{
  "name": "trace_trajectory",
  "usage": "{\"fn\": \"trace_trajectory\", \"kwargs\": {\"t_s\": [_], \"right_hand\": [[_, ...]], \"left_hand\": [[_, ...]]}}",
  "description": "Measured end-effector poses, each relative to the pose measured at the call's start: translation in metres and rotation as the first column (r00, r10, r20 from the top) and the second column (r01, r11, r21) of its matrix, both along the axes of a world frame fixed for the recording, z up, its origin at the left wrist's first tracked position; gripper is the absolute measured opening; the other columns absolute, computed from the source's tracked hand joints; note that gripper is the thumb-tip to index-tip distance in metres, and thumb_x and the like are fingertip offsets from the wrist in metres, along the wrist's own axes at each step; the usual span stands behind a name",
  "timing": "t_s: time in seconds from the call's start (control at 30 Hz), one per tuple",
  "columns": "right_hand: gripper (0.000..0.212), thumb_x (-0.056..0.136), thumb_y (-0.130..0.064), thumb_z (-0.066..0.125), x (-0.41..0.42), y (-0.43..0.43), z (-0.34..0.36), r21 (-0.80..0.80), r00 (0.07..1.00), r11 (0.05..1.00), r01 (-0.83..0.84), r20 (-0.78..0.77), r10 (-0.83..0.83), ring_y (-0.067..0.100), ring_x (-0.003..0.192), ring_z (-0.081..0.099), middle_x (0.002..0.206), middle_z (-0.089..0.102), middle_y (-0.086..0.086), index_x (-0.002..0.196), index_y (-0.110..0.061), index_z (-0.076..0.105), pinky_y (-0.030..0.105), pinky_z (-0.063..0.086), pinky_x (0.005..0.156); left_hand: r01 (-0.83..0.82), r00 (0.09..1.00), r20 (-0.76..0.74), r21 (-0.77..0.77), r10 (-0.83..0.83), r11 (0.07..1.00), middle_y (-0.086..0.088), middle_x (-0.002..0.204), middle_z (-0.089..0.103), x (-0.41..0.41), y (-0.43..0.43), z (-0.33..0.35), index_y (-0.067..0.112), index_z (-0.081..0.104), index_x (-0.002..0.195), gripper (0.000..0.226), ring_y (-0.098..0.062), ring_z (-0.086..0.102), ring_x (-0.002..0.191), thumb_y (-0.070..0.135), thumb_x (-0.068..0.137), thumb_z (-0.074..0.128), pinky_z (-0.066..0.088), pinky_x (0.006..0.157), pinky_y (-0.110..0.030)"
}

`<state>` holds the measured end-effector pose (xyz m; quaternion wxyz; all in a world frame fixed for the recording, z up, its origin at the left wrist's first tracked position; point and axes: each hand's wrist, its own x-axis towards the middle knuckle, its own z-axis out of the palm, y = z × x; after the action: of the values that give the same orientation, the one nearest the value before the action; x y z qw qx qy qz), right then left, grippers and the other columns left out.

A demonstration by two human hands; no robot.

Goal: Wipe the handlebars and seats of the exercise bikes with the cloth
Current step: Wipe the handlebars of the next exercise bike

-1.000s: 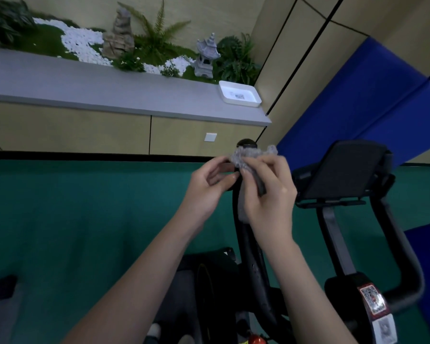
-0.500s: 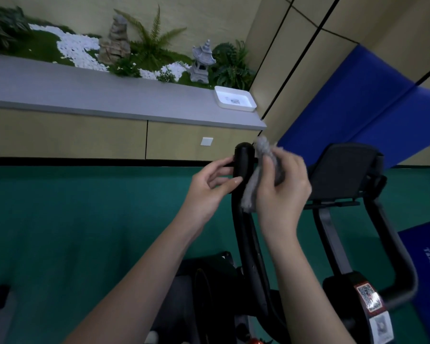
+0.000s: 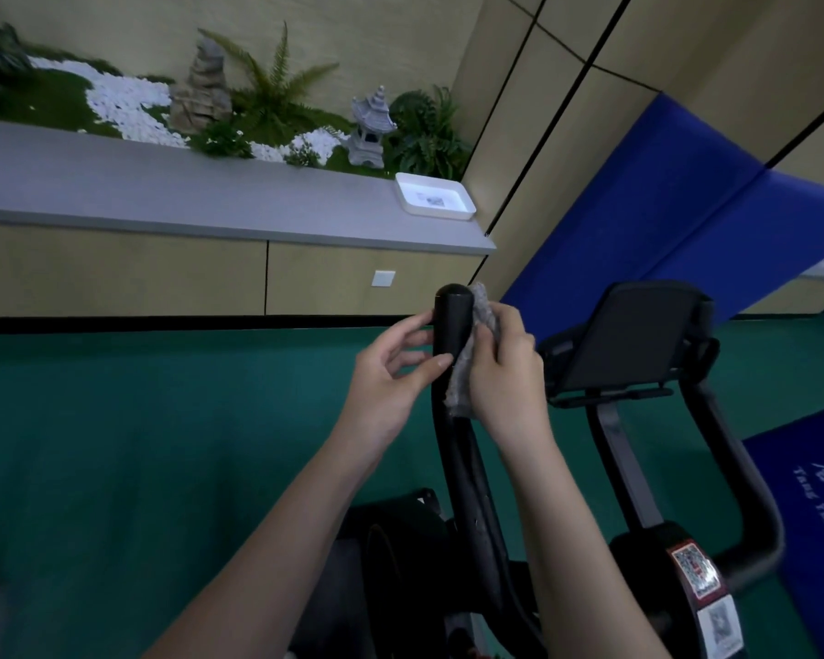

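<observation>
Sliding crumpled grey cloth (image 3: 458,394) off black handlebar tip (image 3: 453,325), right hand (image 3: 505,373) clutching it, left hand (image 3: 386,378) pinching bar; black console (image 3: 633,335) beside.

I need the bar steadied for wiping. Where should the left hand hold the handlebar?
The upright round end of the handlebar, from its left: the right hand holds the cloth against the right side, leaving the left bare, and the round bar lets the left hand's fingers wrap it.
</observation>
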<state>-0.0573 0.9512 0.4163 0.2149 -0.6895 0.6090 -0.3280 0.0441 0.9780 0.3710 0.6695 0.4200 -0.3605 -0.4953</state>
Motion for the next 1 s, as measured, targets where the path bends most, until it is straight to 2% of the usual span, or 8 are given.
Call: {"fn": "trace_trajectory", "kwargs": {"t_s": [0.13, 0.2, 0.37, 0.5, 0.63, 0.8, 0.93, 1.0], "right_hand": [[0.023, 0.1, -0.013, 0.038, 0.004, -0.004, 0.001, 0.089, 0.975, 0.996, 0.01, 0.221, -0.03, 0.027, 0.097, 0.061, 0.103, 0.066, 0.009, 0.116, -0.015, 0.055, 0.041, 0.048, 0.084], [0.024, 0.1, -0.013, 0.038, 0.002, -0.003, -0.002, 0.12, 0.951, 0.993, -0.011, 0.308, -0.027, 0.026, 0.097, 0.062, 0.103, 0.067, 0.008, 0.116, -0.016, 0.056, 0.048, 0.048, 0.091], [0.027, 0.1, -0.009, 0.04, -0.01, 0.017, -0.021, 0.086, 0.977, 0.996, -0.007, 0.211, -0.012, 0.021, 0.098, 0.063, 0.104, 0.068, 0.005, 0.121, -0.011, 0.057, 0.034, 0.05, 0.087], [0.03, 0.099, -0.008, 0.04, 0.0, 0.005, -0.01, 0.056, 0.95, 0.998, 0.038, 0.308, -0.053, 0.02, 0.103, 0.062, 0.111, 0.067, 0.007, 0.124, -0.009, 0.057, 0.044, 0.048, 0.094], [0.03, 0.099, -0.009, 0.041, 0.003, 0.005, -0.006, 0.015, 0.96, 0.999, 0.029, 0.278, -0.032, 0.016, 0.101, 0.062, 0.109, 0.067, 0.004, 0.125, -0.009, 0.057, 0.035, 0.049, 0.091], [0.029, 0.097, -0.008, 0.047, -0.008, 0.026, -0.016, -0.064, 0.977, 0.997, 0.034, 0.211, -0.019, 0.0, 0.094, 0.06, 0.105, 0.067, -0.004, 0.123, -0.012, 0.06, 0.01, 0.045, 0.078], [0.031, 0.096, -0.005, 0.05, -0.006, 0.041, -0.018, -0.202, 0.983, 0.978, 0.059, 0.18, -0.022, 0.009, 0.106, 0.061, 0.116, 0.066, 0.001, 0.125, -0.009, 0.06, 0.023, 0.048, 0.092], [0.031, 0.094, -0.001, 0.052, -0.01, 0.048, -0.022, -0.275, 0.991, 0.961, 0.027, 0.13, 0.01, 0.013, 0.105, 0.061, 0.112, 0.064, 0.004, 0.123, -0.006, 0.062, 0.021, 0.047, 0.092]], "left_hand": [[0.019, 1.0, 0.008, 0.009, -0.019, 1.0, 0.011, 0.095, 0.066, 0.001, 0.0, 0.0, 0.034, 0.06, 0.105, 0.047, 0.003, 0.063, 0.079, -0.006, 0.083, 0.065, 0.049, 0.076, -0.012], [0.01, 1.0, 0.015, 0.017, -0.01, 1.0, 0.005, 0.1, 0.066, 0.001, 0.0, -0.001, 0.034, 0.06, 0.106, 0.046, -0.002, 0.063, 0.083, -0.005, 0.083, 0.066, 0.05, 0.08, -0.015], [-0.041, 0.998, 0.056, 0.028, 0.039, 0.999, -0.007, 0.11, 0.066, -0.001, 0.001, -0.002, 0.032, 0.061, 0.108, 0.044, -0.011, 0.062, 0.09, -0.003, 0.082, 0.068, 0.051, 0.087, -0.021], [-0.026, 0.999, 0.043, 0.031, 0.025, 0.999, -0.004, 0.106, 0.066, -0.001, 0.001, -0.002, 0.033, 0.061, 0.106, 0.044, -0.004, 0.062, 0.084, -0.003, 0.082, 0.067, 0.05, 0.081, -0.015], [-0.029, 0.999, 0.015, 0.053, 0.028, 0.998, -0.007, 0.108, 0.065, -0.003, 0.001, -0.003, 0.029, 0.062, 0.109, 0.042, -0.011, 0.062, 0.09, -0.003, 0.083, 0.067, 0.052, 0.086, -0.02], [-0.007, 1.0, -0.003, 0.071, 0.008, 0.997, -0.008, 0.112, 0.066, -0.002, 0.001, -0.004, 0.028, 0.064, 0.108, 0.037, -0.017, 0.063, 0.098, 0.0, 0.083, 0.068, 0.051, 0.089, -0.022], [0.011, 1.0, -0.018, 0.088, -0.01, 0.996, -0.002, 0.109, 0.068, -0.002, 0.003, -0.007, 0.024, 0.065, 0.109, 0.032, -0.013, 0.064, 0.095, 0.003, 0.085, 0.067, 0.05, 0.085, -0.018], [0.009, 1.0, -0.019, 0.104, -0.007, 0.994, 0.0, 0.105, 0.068, -0.001, 0.005, -0.009, 0.024, 0.066, 0.107, 0.03, -0.009, 0.064, 0.091, 0.005, 0.085, 0.066, 0.051, 0.084, -0.019]]}}
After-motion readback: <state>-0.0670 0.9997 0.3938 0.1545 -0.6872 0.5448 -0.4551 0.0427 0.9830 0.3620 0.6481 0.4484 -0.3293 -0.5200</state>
